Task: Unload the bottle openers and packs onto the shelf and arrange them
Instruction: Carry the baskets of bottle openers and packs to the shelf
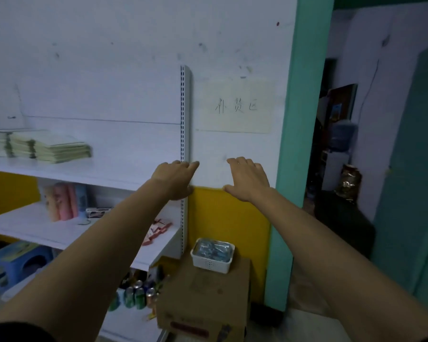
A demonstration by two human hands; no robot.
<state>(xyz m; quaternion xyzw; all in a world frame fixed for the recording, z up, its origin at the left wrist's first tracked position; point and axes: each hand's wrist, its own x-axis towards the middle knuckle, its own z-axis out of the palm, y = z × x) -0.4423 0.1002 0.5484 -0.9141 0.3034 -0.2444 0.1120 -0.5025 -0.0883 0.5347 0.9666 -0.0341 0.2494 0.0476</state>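
A cardboard box (pixel 208 292) stands at the right end of the shelf (pixel 35 225). On it sits a white basket (pixel 211 265) filled with blue packs (pixel 213 250). Above, the left hand (pixel 176 180) and right hand (pixel 247 178) reach forward with fingers spread and relaxed, holding nothing. Small red packs (pixel 156 230) lie near the middle shelf's right edge. Green booklets (pixel 52 149) are stacked on the top shelf.

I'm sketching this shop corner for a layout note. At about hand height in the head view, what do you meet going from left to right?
A stack of pale green booklets → left hand → right hand → teal door frame → blue water-cooler bottle.
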